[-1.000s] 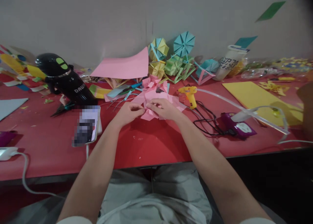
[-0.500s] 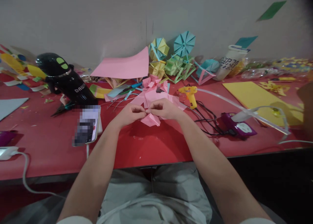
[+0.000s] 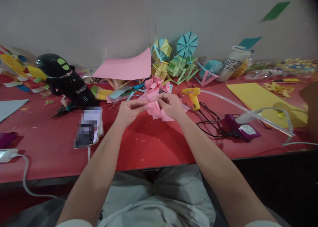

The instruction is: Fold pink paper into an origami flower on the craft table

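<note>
A small folded piece of pink paper [image 3: 153, 108] is held up between my two hands over the front of the red table. My left hand [image 3: 130, 110] pinches its left side with thumb and forefinger. On the other side, my right hand [image 3: 171, 105] grips its upper right edge with the fingertips. Just behind my hands lies a heap of folded pink paper pieces [image 3: 155, 84], partly covered by the right hand. Right of the heap sits a yellow hot glue gun [image 3: 192, 96] with a black cord.
Left stand a tilted black bottle [image 3: 74, 84] and a phone [image 3: 90, 126]. A pink sheet [image 3: 126, 66] and paper umbrellas [image 3: 187, 45] line the wall. To the right are a purple power socket [image 3: 242, 127], a clear glue stick [image 3: 248, 111], yellow sheets [image 3: 263, 101] and a cup [image 3: 233, 63].
The folded pink paper has been raised and turned, with its folds now facing differently. My right hand has shifted slightly up, and both hands have changed their hold on it.
</note>
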`<state>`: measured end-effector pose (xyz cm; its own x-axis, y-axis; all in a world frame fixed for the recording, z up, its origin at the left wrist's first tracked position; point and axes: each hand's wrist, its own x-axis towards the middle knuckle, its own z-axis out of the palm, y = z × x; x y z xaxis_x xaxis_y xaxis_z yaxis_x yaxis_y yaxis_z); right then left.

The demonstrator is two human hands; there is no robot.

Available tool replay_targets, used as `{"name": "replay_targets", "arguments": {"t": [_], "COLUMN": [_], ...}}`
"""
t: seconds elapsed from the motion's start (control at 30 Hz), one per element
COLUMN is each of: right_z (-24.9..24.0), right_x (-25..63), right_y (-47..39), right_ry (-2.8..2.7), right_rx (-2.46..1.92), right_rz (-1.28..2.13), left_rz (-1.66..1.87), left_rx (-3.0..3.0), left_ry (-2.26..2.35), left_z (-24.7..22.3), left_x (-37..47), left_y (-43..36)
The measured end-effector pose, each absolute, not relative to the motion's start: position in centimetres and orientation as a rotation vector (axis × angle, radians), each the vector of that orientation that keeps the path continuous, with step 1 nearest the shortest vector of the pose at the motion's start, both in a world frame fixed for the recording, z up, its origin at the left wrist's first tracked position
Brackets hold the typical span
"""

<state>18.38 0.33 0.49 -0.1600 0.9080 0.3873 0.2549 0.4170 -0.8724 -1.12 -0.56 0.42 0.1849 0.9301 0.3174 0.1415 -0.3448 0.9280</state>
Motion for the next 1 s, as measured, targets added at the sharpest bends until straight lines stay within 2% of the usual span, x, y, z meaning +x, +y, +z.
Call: {"name": "replay_targets", "arguments": {"t": [0.37, 0.6, 1.0], "right_z": [0.1, 0.2, -0.7], "right_x": [18.1, 17.7, 18.0], "right_y": [0.4, 0.1, 0.6], "right_ry": [-1.666, -1.556, -1.785], "right_rx": [-1.043, -1.032, -0.937], "right_rz": [0.732, 0.721, 0.755], "left_rz": [1.220, 1.361, 1.372], "left_rx": [1.659, 1.607, 1.718], "left_ry": [0.959, 1.210, 1.228], "left_z": [0.8, 0.3, 0.5], "left_x": [-0.7, -1.0, -1.0], "left_y": [-0.9, -0.3, -0.3]}}
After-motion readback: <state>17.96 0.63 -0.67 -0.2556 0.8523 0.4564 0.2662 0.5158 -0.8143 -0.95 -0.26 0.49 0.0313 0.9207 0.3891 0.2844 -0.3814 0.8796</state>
